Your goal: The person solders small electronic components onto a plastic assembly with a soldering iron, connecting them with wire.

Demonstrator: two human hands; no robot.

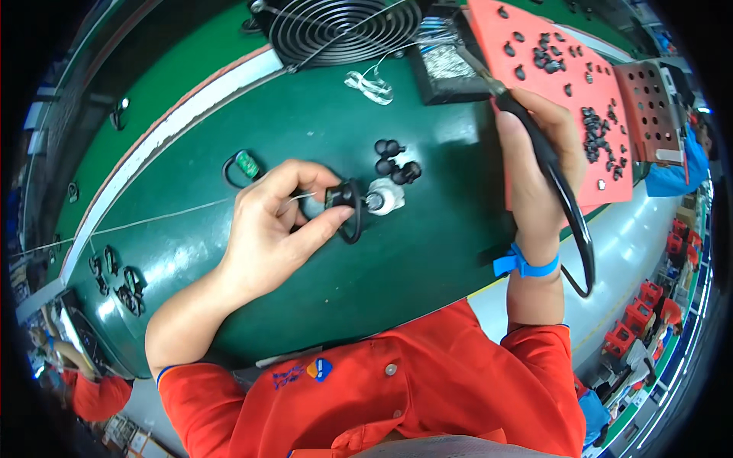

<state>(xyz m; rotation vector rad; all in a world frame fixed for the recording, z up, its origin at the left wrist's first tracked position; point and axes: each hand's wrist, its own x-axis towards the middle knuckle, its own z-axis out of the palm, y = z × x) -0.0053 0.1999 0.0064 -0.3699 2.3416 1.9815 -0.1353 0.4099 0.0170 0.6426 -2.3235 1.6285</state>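
Note:
My left hand (271, 229) pinches a small black part (341, 196) with a black loop hanging from it, between thumb and fingers. A thin pale wire (172, 217) runs from the left to this hand. Just right of the fingertips sits a small white and silvery piece (385, 197), and behind it lies a cluster of black round-headed parts (393, 162). My right hand (527, 183) is closed around a soldering iron (569, 202); its metal end points away from me, beside a black tray of silvery shavings (445, 62). The iron's very tip is hard to make out.
A round fan guard (343, 30) stands at the back, with a coiled white cable (370, 88) before it. On the right, a pink mat (550, 99) bears many black parts near a perforated metal box (649, 103). A green circuit board (247, 164) and black assemblies (126, 286) lie left.

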